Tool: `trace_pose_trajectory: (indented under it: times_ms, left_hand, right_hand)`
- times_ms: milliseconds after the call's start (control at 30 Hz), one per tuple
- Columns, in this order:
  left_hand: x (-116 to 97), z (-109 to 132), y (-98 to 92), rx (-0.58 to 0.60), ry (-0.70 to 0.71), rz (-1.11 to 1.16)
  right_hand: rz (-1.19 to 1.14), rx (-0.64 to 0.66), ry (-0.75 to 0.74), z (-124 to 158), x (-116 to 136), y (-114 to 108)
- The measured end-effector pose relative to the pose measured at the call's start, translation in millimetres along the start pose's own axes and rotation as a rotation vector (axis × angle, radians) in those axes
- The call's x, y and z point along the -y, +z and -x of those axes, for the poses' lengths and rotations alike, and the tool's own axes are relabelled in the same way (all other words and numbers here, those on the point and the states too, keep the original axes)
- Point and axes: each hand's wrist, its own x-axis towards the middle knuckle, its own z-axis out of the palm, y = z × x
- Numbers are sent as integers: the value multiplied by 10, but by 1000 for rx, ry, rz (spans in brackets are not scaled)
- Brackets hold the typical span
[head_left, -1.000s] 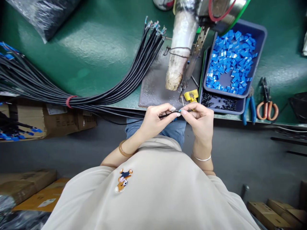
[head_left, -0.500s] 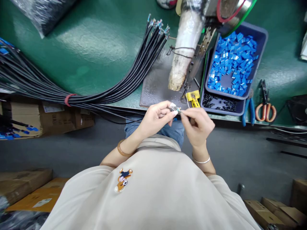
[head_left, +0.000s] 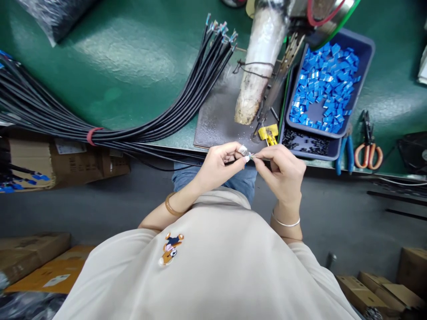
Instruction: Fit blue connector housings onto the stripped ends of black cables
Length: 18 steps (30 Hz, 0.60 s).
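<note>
My left hand (head_left: 218, 166) is pinched on the end of a black cable (head_left: 187, 156) just off the green bench's front edge. My right hand (head_left: 283, 171) meets it from the right, fingertips closed on the fine wires at the cable's tip (head_left: 251, 156). A bundle of black cables (head_left: 140, 129), tied with a red band (head_left: 91, 135), fans across the bench from the left, its stripped ends (head_left: 222, 29) pointing up to the back. A tool wrapped in film (head_left: 258, 62) hangs over a grey plate (head_left: 216, 120) right behind my hands.
A dark tray (head_left: 365, 44) of small blue parts sits on a second tray holding black bits (head_left: 305, 142). Blue-handled pliers (head_left: 345, 149) and orange-handled scissors (head_left: 368, 142) lie right of them. Cardboard boxes (head_left: 66, 160) stand under the bench and on the floor.
My hands stay together at the cable tip; the right hand's fingers have shifted slightly on the wires. The view has drifted a little.
</note>
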Motion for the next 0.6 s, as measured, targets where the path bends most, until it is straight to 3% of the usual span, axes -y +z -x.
trace_pose_trajectory:
  times_ms: [133, 233, 367, 600]
  left_hand:
    - [43, 26, 47, -58, 84, -84]
    - [37, 21, 63, -72, 113, -74]
    - [2, -2, 56, -44, 95, -38]
    - [-11, 0, 62, -63, 116, -100]
  right_hand:
    - [-232, 78, 237, 3, -4, 7]
    - [-416, -37, 388, 15, -29, 51]
    - [-484, -264, 386, 29, -20, 124]
    - [-528, -263, 378, 61, 61, 263]
